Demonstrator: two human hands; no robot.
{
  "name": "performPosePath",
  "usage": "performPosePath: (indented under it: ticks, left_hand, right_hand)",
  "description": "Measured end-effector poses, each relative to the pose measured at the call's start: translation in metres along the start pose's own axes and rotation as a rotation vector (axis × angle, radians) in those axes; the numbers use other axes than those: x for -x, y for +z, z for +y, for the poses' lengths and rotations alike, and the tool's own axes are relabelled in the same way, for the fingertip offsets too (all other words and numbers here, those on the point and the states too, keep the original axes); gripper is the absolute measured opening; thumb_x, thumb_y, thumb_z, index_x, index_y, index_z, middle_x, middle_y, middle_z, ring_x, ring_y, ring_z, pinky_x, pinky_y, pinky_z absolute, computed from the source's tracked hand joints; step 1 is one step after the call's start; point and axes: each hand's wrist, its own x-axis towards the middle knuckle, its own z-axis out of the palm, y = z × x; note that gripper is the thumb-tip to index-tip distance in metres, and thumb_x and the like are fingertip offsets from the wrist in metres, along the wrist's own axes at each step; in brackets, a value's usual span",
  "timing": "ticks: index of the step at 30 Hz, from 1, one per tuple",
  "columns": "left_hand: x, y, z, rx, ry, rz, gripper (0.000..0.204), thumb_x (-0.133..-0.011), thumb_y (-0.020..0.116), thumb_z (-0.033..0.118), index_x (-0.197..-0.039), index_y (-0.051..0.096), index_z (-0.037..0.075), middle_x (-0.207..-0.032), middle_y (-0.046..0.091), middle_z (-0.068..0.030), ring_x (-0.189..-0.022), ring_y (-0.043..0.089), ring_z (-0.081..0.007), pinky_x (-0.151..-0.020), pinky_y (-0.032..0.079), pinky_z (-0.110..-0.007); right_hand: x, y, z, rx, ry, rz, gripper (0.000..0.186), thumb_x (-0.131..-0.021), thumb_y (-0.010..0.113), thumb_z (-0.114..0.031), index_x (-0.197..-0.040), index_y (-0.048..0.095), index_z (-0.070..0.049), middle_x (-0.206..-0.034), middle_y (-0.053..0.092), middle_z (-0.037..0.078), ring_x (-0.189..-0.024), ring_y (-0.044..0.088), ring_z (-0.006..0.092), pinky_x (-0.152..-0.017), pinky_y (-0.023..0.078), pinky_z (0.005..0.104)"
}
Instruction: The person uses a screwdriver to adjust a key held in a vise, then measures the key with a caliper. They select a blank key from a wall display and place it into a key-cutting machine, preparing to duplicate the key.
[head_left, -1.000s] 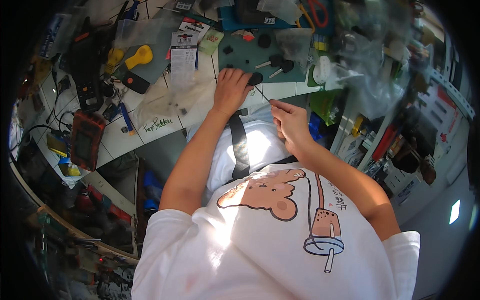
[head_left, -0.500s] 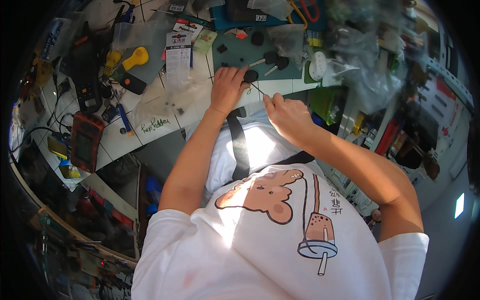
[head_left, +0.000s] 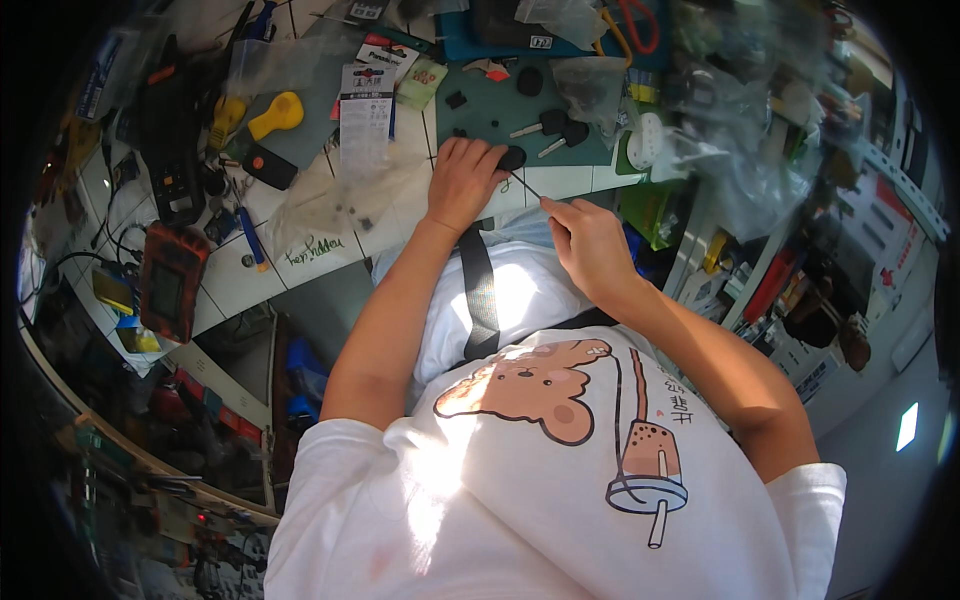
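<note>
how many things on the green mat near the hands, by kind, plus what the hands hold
Small black oval part under the left hand: 1
Thin metal tool pinched in the right hand: 1
Keys with black heads on the green mat: 2
Small black round piece: 1
Small black square piece: 1
Total: 6
</note>
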Motion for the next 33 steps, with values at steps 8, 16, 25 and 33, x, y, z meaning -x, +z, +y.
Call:
performPosePath:
  ticks: [8,16,25,33]
  left_hand:
    - [0.000,0.000,0.000,0.005,0.005,-0.002,0.035,-0.064,0.074,0.018,-0.096,0.064,0.010,-0.081,0.052,-0.0027,-0.083,0.052,-0.0215,-0.087,0.039,-0.035]
    - [0.001,-0.005,0.002,-0.022,0.003,-0.015,0.034,-0.065,0.073,0.018,-0.097,0.063,0.010,-0.084,0.054,-0.0033,-0.085,0.052,-0.0223,-0.087,0.038,-0.035]
    - [-0.007,0.004,0.011,-0.120,0.025,-0.065,0.040,-0.066,0.075,0.019,-0.102,0.060,0.010,-0.093,0.054,-0.0055,-0.091,0.050,-0.0250,-0.090,0.035,-0.039]
    - [-0.010,-0.004,0.031,-0.238,0.055,-0.023,0.040,-0.066,0.075,0.017,-0.100,0.057,0.006,-0.094,0.055,-0.0085,-0.091,0.051,-0.0277,-0.088,0.036,-0.040]
  right_hand:
    - [-0.004,0.001,-0.003,-0.241,0.143,0.059,0.021,-0.079,0.059,-0.003,-0.097,0.067,0.001,-0.077,0.063,0.022,-0.067,0.062,0.0368,-0.063,0.050,0.0370]
    - [-0.005,-0.002,-0.023,-0.516,0.488,0.058,0.022,-0.082,0.057,-0.006,-0.098,0.066,0.006,-0.075,0.065,0.021,-0.061,0.064,0.0247,-0.061,0.048,0.0327]
    - [0.013,-0.036,-0.001,-1.384,0.868,-0.106,0.030,-0.088,0.055,-0.015,-0.114,0.058,0.000,-0.078,0.050,0.002,-0.050,0.036,0.0070,-0.044,0.029,0.0228]
    - [0.033,-0.030,0.128,-0.933,0.274,0.222,0.057,-0.086,0.059,-0.022,-0.135,0.041,-0.001,-0.101,0.055,0.012,-0.087,0.053,0.0207,-0.077,0.043,0.0307]
